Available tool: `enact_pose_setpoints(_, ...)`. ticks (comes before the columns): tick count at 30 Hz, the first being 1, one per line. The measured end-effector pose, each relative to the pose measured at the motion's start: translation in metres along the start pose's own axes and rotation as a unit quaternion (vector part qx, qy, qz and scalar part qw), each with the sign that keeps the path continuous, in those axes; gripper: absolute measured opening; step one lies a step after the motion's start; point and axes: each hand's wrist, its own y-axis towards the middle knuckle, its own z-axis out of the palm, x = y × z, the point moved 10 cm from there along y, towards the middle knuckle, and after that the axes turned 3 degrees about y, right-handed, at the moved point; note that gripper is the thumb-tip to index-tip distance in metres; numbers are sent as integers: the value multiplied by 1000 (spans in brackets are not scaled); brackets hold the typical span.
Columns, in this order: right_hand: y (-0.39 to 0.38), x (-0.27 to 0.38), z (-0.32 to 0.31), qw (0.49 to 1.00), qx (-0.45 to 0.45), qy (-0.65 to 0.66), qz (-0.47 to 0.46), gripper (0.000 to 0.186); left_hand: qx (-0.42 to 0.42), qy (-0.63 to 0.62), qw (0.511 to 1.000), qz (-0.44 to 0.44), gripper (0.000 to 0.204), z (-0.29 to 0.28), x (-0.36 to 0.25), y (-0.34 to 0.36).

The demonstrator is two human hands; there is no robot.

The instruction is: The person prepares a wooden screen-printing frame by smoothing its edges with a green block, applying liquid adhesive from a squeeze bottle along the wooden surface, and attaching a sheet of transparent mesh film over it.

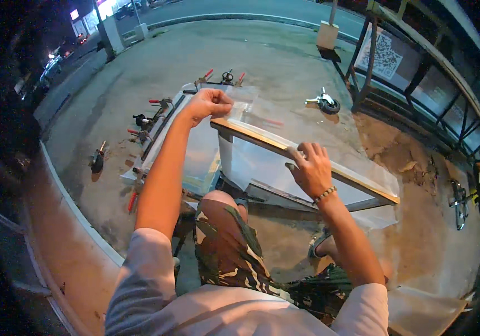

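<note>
A rectangular frame [254, 137] with a tan, wood-coloured upper edge stands tilted on its side before me. Pale sheeting spans its opening, and loose translucent sheet [262, 112] spreads out beyond its far side. My left hand [211, 105] is raised over the frame's left corner, thumb and fingers pinched at the sheet's edge. Wearing a bead bracelet, my right hand [313, 171] grips the upper bar right of its middle, fingers over the top and thumb on the near side. Left of it lies a larger flat frame [164, 126] with several red-handled clamps [164, 102] along its edges.
A swivel caster [327, 103] lies on the concrete beyond, another caster [98, 159] at far left. A metal-framed panel structure [419, 73] rises at the right. A low wall [75, 224] curves along the left. My knees and sandalled feet are close below the frames.
</note>
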Motion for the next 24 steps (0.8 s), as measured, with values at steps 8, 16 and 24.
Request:
enact_pose_setpoints(8, 61, -5, -21, 992, -104, 58, 48, 88, -86, 35, 994, 52, 13, -5, 1, -13)
enact_pose_setpoints(16, 107, -17, 85, 944, 180, 207, 183, 38, -158, -23, 985, 63, 12, 7, 4, -22)
enact_pose_setpoints(24, 117, -5, 70, 972, 82, 186, 115, 31, -73, 82, 990, 90, 18, 7, -8, -38)
